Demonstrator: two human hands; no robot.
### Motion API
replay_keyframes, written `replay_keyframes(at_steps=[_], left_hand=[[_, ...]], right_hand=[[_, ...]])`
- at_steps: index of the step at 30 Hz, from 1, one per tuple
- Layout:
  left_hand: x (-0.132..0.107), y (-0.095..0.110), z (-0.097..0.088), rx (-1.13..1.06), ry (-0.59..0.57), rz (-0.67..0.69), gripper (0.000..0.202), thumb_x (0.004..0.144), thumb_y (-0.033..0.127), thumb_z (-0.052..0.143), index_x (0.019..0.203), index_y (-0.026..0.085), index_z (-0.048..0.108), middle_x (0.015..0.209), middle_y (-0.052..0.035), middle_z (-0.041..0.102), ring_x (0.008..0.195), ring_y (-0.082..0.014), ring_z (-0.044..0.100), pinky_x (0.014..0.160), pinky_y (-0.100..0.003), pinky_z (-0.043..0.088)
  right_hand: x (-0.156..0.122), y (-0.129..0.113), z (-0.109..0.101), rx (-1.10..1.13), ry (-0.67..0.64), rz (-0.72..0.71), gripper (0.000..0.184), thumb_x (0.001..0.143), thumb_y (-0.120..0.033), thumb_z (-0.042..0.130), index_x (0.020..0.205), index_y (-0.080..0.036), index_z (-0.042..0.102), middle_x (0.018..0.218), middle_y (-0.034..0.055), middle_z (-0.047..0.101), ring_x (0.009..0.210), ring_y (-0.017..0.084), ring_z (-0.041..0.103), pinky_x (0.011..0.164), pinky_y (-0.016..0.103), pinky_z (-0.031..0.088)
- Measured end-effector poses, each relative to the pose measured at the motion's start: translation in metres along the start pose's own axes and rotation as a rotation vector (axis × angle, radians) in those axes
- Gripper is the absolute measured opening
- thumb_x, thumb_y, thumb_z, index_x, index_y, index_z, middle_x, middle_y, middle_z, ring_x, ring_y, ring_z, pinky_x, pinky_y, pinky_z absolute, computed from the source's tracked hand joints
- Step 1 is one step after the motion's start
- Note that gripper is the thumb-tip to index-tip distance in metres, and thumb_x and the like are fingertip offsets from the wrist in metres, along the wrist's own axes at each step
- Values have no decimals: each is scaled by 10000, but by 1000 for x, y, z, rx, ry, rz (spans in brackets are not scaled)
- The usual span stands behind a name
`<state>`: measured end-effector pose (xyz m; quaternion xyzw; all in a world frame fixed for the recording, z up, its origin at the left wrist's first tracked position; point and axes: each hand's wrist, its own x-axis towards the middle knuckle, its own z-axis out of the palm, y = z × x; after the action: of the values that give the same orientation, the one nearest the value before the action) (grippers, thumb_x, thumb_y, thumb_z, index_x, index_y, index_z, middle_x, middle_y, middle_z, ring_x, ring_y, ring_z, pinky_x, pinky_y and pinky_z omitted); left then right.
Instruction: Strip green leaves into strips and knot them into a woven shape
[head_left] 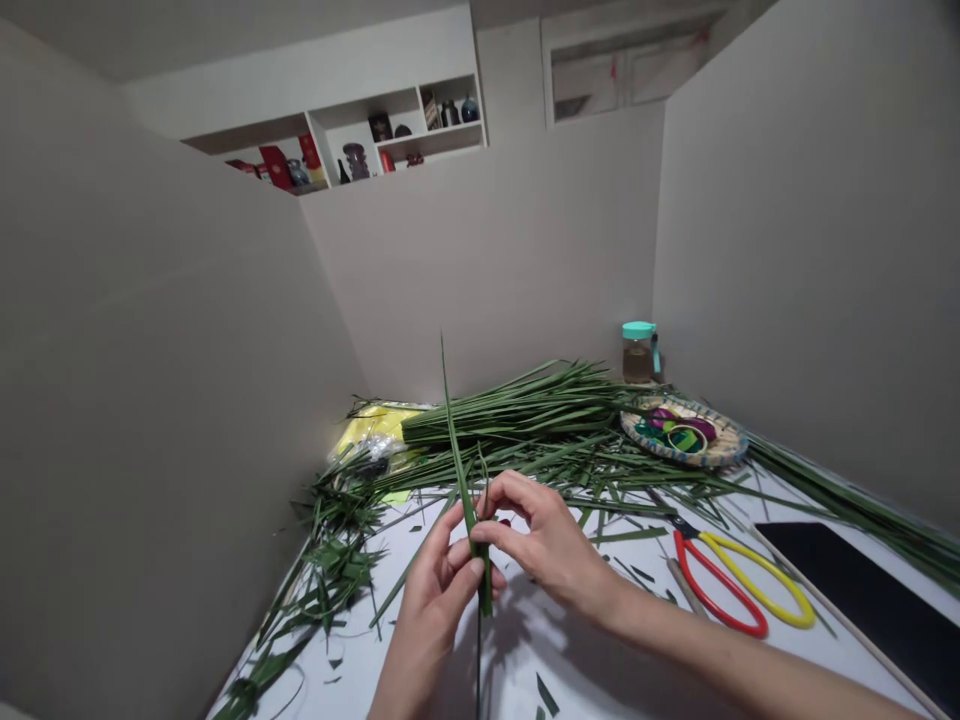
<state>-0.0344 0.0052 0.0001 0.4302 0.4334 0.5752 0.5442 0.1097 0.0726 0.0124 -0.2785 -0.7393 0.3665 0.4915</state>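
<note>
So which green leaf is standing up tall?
The long leaf strip held between the left hand and right hand, pointing up; the other strips lie flat on the table.

Three plain, pale grey walls [150,350] close in around the work area, with the back wall [480,270] meeting the right wall [795,250] in a sharp vertical corner. A white table [345,640] runs right up against them. High on the back wall sits a built-in white shelf unit [397,135] with uneven compartments holding red boxes [276,167], a glass jar [355,160] and a small dark blue vase [469,110], among other small ornaments. To its right, a recessed white-framed opening [622,70] shows pale panels with red marks; whether it is a window or a cupboard, I cannot tell. The light is soft and even.
</note>
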Motion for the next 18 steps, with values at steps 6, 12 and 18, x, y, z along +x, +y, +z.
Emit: replay_keyframes(at_steps=[6,12,18], left_hand=[[-3,4,7,-23,-12,33,556,858,266,709,1328,259,412,931,-26,732,746,-172,650,766,-303,454],[-3,5,9,-18,-32,117,461,885,222,676,1286,262,452,869,-1,730,751,-154,643,808,-300,439],[2,8,9,-73,-19,100,548,785,104,727,1241,231,451,811,24,724,608,-113,613,705,-276,455]], right_hand=[[0,-1,0,51,0,1,128,794,-101,670,772,-208,603,828,-26,615,812,154,590,781,276,448],[3,-5,-4,118,-19,-20,108,806,-131,676,788,-207,601,859,-11,618,836,157,593,807,284,464],[4,-7,-7,226,-57,-41,111,798,-132,696,799,-203,611,859,-12,611,837,149,587,802,278,478]])
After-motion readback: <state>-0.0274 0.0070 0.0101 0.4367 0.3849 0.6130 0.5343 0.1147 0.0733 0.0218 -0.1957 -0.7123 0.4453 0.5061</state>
